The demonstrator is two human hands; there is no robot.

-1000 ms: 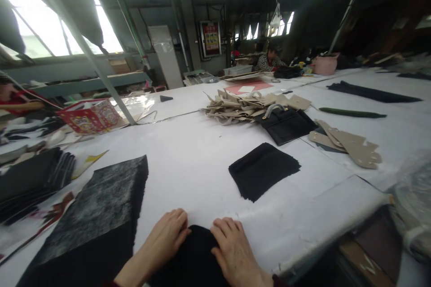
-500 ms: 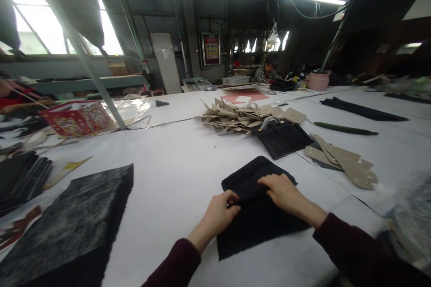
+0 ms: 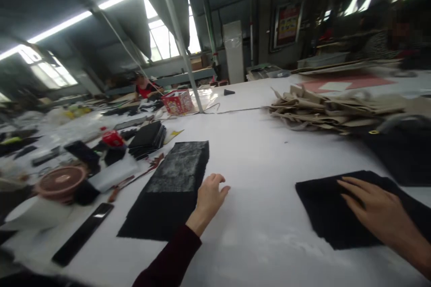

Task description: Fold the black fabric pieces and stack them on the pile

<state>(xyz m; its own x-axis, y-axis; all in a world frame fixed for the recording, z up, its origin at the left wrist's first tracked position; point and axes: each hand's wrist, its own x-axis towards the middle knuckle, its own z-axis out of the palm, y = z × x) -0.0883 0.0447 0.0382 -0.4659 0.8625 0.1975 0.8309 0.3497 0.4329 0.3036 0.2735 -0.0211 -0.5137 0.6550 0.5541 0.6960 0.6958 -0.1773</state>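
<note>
My right hand (image 3: 373, 208) lies flat, fingers stretched, on a stack of black fabric pieces (image 3: 332, 215) at the right of the white table (image 3: 259, 152). My left hand (image 3: 209, 197) hovers over the bare table with loosely curled, parted fingers and holds nothing. It is close to the right edge of a thick stack of dark grey felt sheets (image 3: 171, 186).
A pile of beige cut pieces (image 3: 323, 110) and a black bag (image 3: 400, 152) lie far right. At the left are black stacks (image 3: 148, 136), a red box (image 3: 178, 101), a brown bowl (image 3: 60, 181) and a dark strip (image 3: 82, 233). A person in red (image 3: 144, 87) sits far back.
My left hand let go of the black fabric and moved left toward the grey felt stack. My right hand stays flat on the black fabric. The view has swung left.
</note>
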